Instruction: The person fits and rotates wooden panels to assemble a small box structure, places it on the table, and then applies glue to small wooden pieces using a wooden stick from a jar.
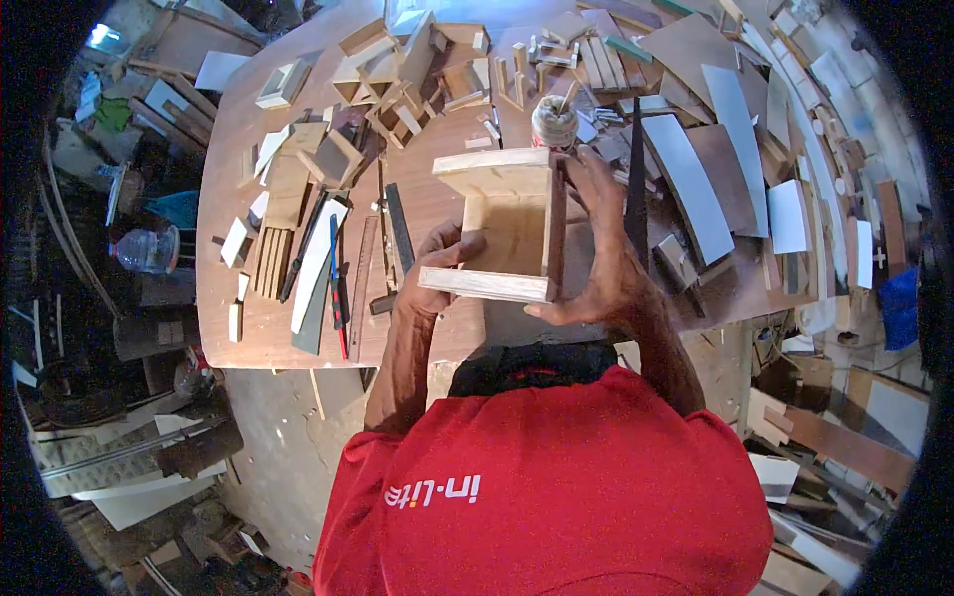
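Over the near middle of the table I hold a small open wooden box (487, 283) with both hands. It has pale walls, and one side at the right looks darker. My left hand (435, 266) grips the left side, the thumb reaching inside over the bottom panel. Around the right wall my right hand (601, 248) is closed, fingers at the far corner and thumb by the near one. Just beyond the box stands a whitish jar (555, 124) with a stick poking out of its top.
Several small wooden boxes (402, 114) sit at the table's (288, 343) far side. Left of me lie a metal ruler (366, 268), a blue-and-red tool (338, 288) and wooden strips (270, 263). A handsaw-like dark blade (636, 189) and white-faced boards (686, 189) lie at right.
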{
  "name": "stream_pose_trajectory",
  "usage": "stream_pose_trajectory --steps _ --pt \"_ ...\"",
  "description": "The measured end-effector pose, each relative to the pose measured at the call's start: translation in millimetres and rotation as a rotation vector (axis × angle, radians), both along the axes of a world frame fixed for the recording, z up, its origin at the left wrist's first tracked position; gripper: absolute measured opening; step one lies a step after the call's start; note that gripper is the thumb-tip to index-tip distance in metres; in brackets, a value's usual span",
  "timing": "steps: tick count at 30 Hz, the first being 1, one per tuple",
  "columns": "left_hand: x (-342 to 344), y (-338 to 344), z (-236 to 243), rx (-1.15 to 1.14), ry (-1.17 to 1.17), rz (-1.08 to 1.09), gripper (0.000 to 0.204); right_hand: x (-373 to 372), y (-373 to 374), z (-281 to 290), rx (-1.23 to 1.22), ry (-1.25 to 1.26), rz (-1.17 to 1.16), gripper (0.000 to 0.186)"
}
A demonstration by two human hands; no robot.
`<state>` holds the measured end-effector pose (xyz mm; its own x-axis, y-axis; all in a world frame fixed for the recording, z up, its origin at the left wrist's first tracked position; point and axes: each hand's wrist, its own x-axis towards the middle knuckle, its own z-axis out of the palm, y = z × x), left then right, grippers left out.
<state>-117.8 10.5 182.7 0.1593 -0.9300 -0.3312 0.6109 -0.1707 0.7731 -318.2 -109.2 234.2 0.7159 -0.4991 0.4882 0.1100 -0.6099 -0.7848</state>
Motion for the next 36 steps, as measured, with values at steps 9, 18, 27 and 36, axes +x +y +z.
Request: stream_pose_trajectory --steps 9,18,27,36 --pt "8 14 -7 -0.203 0.163 -0.08 0.061 1 2 1 -0.006 0.078 0.05 0.131" --pt "-6 12 11 -0.114 -0.054 0.062 0.036 1 5 3 -0.026 0.063 0.041 0.128" --pt "1 13 3 -0.206 0.043 -0.024 0.046 -1 2 3 0.005 0.092 0.051 0.12" --pt "8 17 -7 -0.273 0.115 -0.074 0.045 1 2 1 0.001 0.082 0.064 0.116"
